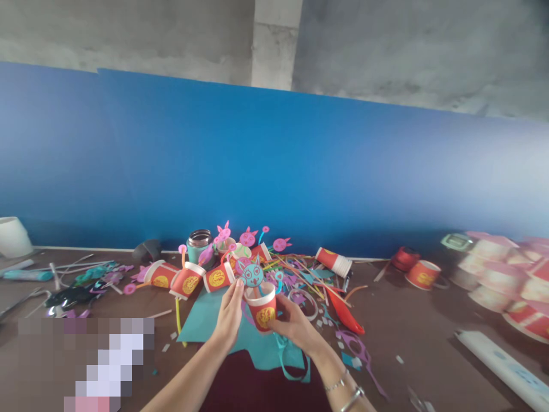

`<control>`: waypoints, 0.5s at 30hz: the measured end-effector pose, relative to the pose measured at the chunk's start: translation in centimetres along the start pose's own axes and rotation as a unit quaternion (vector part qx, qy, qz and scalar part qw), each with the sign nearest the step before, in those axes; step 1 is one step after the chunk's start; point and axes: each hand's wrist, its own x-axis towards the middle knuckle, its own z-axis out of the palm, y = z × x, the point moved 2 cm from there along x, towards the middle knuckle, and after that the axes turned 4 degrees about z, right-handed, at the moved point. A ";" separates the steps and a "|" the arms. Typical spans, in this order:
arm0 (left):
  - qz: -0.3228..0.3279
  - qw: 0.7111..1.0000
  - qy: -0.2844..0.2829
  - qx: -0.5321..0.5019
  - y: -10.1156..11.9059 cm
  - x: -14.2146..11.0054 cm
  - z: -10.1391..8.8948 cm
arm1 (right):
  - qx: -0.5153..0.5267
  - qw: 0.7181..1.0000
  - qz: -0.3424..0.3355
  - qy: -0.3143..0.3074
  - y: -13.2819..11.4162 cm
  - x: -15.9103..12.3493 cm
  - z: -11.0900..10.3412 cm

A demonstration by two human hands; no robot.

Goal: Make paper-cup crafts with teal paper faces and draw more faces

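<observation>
My right hand (291,321) wraps round a red paper cup (263,309) with a yellow emblem, held upright just above the table. A teal rabbit cut-out (251,275) stands up out of the cup. My left hand (229,318) has its fingers pinched together against the cup's rim, just below the cut-out. Under both hands lies a teal sheet of paper (201,323). Behind them lie several more red cups (187,280), on their sides, with pink rabbit cut-outs (247,237).
Paper strips and scraps litter the brown table (429,337). A jar (199,245) stands at the back by the blue wall. One red cup (334,261) lies right of the pile, another (422,274) stands further right. Stacked cups (510,280) fill the far right. Red scissors (345,317) lie right of my hands.
</observation>
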 end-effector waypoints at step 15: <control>0.140 0.983 -0.115 0.033 1.7 -0.7 1.0 | 0.033 0.995 0.017 0.088 -1.1 -0.1 -0.5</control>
